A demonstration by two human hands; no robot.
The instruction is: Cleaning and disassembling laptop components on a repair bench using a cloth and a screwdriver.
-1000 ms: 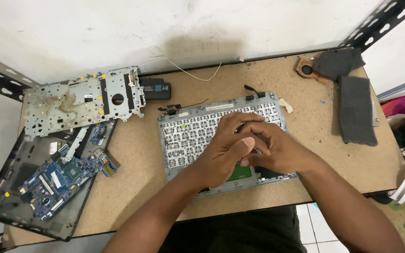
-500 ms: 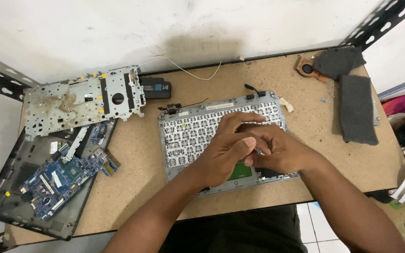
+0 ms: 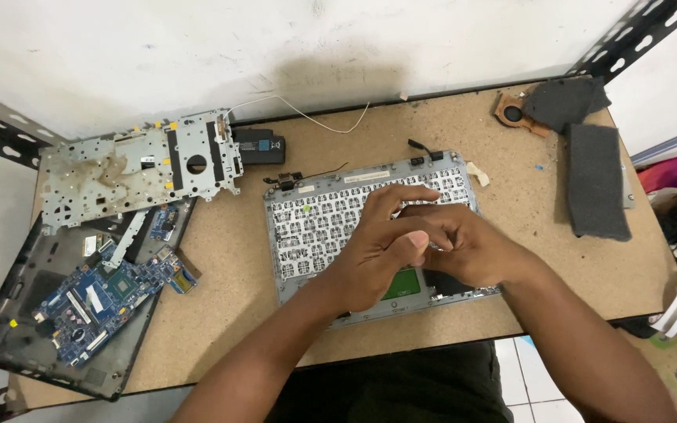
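A grey laptop top case (image 3: 307, 223) lies upside down on the table's middle, showing the metal back of its keyboard and a green touchpad board (image 3: 403, 283). Both my hands are over its right half. My left hand (image 3: 378, 239) lies flat on the keyboard back, its fingers stretched toward the upper right edge and its thumb against my right hand. My right hand (image 3: 464, 251) is curled, with its fingertips bent down onto the keyboard back. What those fingertips pinch, if anything, is hidden.
On the left lie a metal keyboard plate (image 3: 135, 164), a small black module (image 3: 260, 147), and a black laptop base (image 3: 17, 313) holding a blue mainboard (image 3: 103, 298). At the right are a copper fan heatsink (image 3: 515, 116) and dark foam pads (image 3: 597, 180). A white wire (image 3: 315, 121) lies by the wall.
My left hand's fingers have stretched out a little further across the keyboard back. My right hand stays curled in nearly the same place.
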